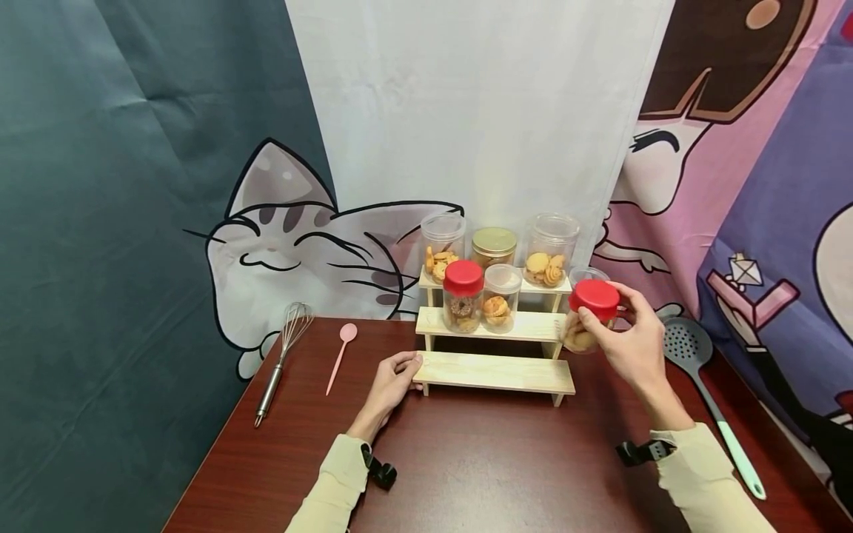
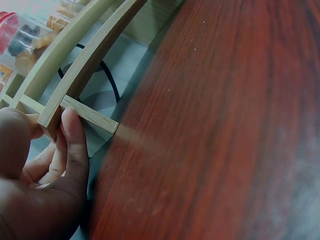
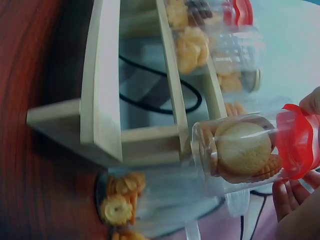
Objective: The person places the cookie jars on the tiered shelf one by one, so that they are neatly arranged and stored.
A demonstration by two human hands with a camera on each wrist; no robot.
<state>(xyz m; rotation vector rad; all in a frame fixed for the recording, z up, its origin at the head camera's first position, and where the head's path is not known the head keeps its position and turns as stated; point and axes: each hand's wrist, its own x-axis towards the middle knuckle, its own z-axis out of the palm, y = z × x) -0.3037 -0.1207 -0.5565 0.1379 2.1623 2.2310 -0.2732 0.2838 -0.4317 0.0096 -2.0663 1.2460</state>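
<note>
My left hand [image 1: 395,385] pinches the left end of the lowest board of a three-step wooden display rack [image 1: 496,370], thumb above and fingers below. My right hand [image 1: 633,337] grips a clear cookie jar [image 3: 240,150] by its red lid [image 1: 595,297]. This jar is off the table, at the right end of the middle step, and tilts slightly. Large round cookies show through its wall in the right wrist view. On the middle step stand a red-lidded jar [image 1: 463,296] and a clear-lidded jar [image 1: 500,300], side by side, both with cookies.
The top step holds two clear jars [image 1: 442,248] [image 1: 550,252] with a gold-lidded jar [image 1: 494,246] between them. Another cookie jar [image 3: 120,200] stands beside the rack's right end. A whisk [image 1: 283,363] and pink spoon [image 1: 343,355] lie left, a slotted turner [image 1: 709,400] right.
</note>
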